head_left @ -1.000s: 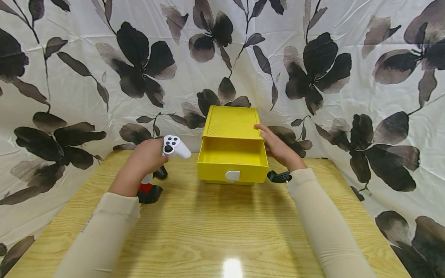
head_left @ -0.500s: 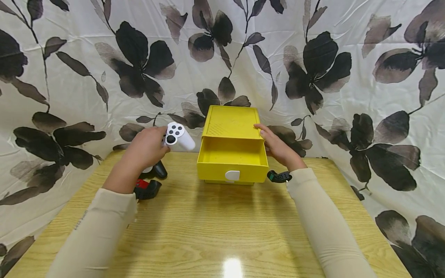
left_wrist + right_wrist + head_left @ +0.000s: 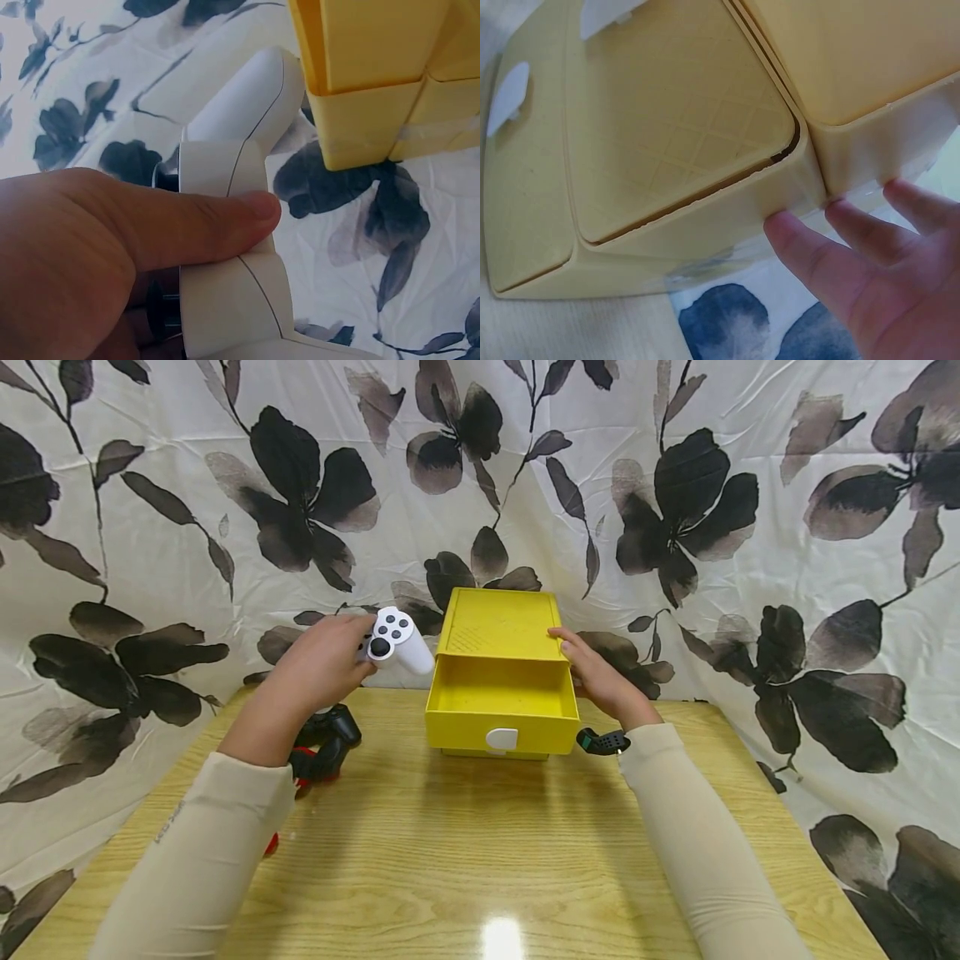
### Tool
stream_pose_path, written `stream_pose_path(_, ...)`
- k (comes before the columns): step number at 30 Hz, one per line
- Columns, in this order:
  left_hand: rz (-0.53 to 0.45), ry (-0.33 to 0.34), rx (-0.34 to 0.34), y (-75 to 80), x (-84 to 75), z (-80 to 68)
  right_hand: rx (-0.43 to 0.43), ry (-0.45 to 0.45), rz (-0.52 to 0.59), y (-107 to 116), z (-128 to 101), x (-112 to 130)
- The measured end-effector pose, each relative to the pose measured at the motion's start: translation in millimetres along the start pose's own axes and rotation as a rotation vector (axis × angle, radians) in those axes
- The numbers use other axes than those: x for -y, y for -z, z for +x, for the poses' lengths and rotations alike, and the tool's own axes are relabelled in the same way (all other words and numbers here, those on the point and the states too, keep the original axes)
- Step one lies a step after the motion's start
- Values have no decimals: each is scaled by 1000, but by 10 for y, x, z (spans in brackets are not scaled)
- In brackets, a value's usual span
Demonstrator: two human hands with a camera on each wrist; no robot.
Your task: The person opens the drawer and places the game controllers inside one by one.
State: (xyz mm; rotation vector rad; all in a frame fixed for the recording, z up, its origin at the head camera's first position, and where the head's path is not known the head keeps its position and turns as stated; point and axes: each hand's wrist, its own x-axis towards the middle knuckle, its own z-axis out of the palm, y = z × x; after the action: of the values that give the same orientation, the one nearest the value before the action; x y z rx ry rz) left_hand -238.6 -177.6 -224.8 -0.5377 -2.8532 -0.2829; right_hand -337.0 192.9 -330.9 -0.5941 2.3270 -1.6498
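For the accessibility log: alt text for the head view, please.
A person's left hand holds a white game controller raised beside an open yellow drawer box on a wooden table, while the right hand steadies the box's side. A black controller lies under the left wrist.

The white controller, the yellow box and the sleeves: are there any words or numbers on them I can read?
Left sleeve: a short line of dark print, too small and blurred to read.
White controller, held by the left hand: dark buttons only, no words readable.
Yellow drawer box, touched by the right hand: a plain white handle, no words or numbers.
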Motion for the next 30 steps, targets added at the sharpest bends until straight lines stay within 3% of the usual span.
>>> stream_pose_path(10, 7, -38, 35, 87, -160, 82, 4, -3, 1, 0, 3, -2)
stream_pose_path(17, 3, -122, 23, 100, -252, 164, -2, -4, 2, 3, 5, -18)
stream_pose_path(22, 14, -136, 41, 103, -352, 231, 8, -9, 22, 5, 20, -32)
stream_pose_path(30, 4, -182, 47, 101, -491, 282, 26, -11, 14, -27, -40, 93)
